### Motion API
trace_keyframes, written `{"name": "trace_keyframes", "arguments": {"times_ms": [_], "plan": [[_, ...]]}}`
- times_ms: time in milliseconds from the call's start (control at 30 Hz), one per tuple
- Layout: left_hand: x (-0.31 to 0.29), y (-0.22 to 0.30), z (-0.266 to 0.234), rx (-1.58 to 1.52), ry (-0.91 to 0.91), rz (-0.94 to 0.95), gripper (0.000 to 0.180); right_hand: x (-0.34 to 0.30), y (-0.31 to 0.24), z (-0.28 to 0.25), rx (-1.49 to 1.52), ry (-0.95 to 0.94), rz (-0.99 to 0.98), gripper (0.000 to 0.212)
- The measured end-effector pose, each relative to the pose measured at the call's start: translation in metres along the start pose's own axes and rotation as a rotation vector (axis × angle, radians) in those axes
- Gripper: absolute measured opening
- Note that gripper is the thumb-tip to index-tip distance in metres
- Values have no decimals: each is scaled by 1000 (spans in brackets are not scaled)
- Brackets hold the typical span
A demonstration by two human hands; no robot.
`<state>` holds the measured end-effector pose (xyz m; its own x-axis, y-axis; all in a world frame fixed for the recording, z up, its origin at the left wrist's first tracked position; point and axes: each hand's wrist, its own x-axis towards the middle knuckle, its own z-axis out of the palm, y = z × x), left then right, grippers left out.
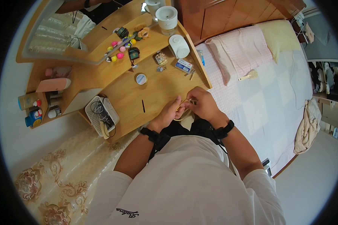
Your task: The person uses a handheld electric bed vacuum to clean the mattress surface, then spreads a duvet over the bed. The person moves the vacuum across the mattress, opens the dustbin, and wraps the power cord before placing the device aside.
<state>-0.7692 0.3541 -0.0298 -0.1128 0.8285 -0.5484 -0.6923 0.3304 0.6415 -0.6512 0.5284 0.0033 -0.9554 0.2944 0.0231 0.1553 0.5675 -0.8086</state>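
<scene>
My left hand (167, 113) and my right hand (203, 105) are close together at the front edge of the wooden desk (125, 99), just above my lap. Between them is a pale yellow cord (178, 106), bent into loops. The left fingers pinch one side of it. My right hand curls over the other side, its fingertips partly hidden. A thin black stick like a pen (143, 106) lies on the desk left of my hands. Farther back sits a small round tin (141, 78) with a pale lid.
A white basket (89, 111) with dark cables stands at the desk's left edge. Toward the back are a blue-and-white box (184, 65), a white rounded device (179, 46), a glass bottle (161, 58) and a mirror (56, 37). On the right, a bed (248, 108) holds a hairbrush (248, 75).
</scene>
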Motion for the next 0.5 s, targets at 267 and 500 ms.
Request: {"name": "trace_keyframes", "arguments": {"times_ms": [267,500], "plan": [[7,3,-47,-65,188,-17,44,-13,20,72,622,-65,592,20],[74,-22,-86,595,890,340,31,44,72,132,-292,-3,448,26]]}}
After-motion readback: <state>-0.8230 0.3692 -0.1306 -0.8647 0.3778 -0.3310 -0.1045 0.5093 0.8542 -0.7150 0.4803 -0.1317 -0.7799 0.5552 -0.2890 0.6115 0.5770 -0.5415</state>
